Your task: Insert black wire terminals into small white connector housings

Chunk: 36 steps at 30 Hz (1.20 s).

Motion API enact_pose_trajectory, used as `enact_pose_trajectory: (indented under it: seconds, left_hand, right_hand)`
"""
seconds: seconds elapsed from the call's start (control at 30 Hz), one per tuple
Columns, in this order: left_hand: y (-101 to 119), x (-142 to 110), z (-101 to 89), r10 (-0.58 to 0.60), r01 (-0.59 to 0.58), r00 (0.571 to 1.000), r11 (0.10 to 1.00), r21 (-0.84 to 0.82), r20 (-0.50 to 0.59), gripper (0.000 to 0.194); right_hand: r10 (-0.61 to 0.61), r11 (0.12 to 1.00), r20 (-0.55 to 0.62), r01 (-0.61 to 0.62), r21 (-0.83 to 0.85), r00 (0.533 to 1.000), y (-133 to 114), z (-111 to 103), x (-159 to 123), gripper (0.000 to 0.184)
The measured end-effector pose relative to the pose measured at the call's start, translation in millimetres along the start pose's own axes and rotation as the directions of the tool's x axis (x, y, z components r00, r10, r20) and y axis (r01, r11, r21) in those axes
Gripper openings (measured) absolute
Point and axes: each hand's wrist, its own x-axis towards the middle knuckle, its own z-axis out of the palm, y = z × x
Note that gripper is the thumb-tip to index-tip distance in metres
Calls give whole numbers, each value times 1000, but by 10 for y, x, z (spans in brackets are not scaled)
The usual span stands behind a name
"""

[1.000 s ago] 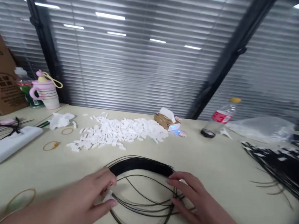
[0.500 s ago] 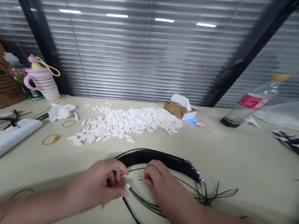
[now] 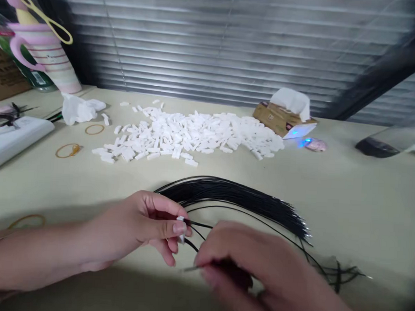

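Observation:
My left hand pinches a small white connector between thumb and fingers, with thin black wires running out of it. My right hand is closed in a pinch on one black wire, its bare tip pointing left toward the connector; this hand is blurred. Just beyond both hands, a curved bundle of black wires lies on the cream table, its tinned ends fanned out to the right.
A heap of white connectors lies mid-table. Behind it a tissue box, a blue-lit small device. Left: crumpled tissue, rubber bands, white box, pink cup. Window blinds behind.
The view has dropped and moved closer. My left hand lifted the white connector off the table. My right hand pulled back toward me and closed on a single wire.

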Motion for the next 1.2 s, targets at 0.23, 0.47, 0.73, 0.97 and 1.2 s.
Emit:
enact_pose_trajectory:
  seconds: [0.23,0.47,0.73,0.97,1.2]
  left_hand:
    - [5,19,-64,-64,69,993,996,-54,95,17]
    - [20,8,-74,-100,112,990,986,-123,100,7]
    - [7,-5,-69,-103,110,993,987,-121,64,5]
    - [9,1,-41,-90,99,994,984,-151,63,10]
    - [-52,5,-51,-72,84,995,980,-178,72,7]
  right_hand:
    - [248,965,-57,-242,97,967,253,-17,240,18]
    - [208,974,-127,-193,121,970,332,33,253,19]
    - [71,997,-182,-76,-24,981,289,32,234,19]
    - [34,999,-116,-39,-38,993,257,2,209,22]
    - [102,995,-50,-102,-8,994,265,26,194,26]
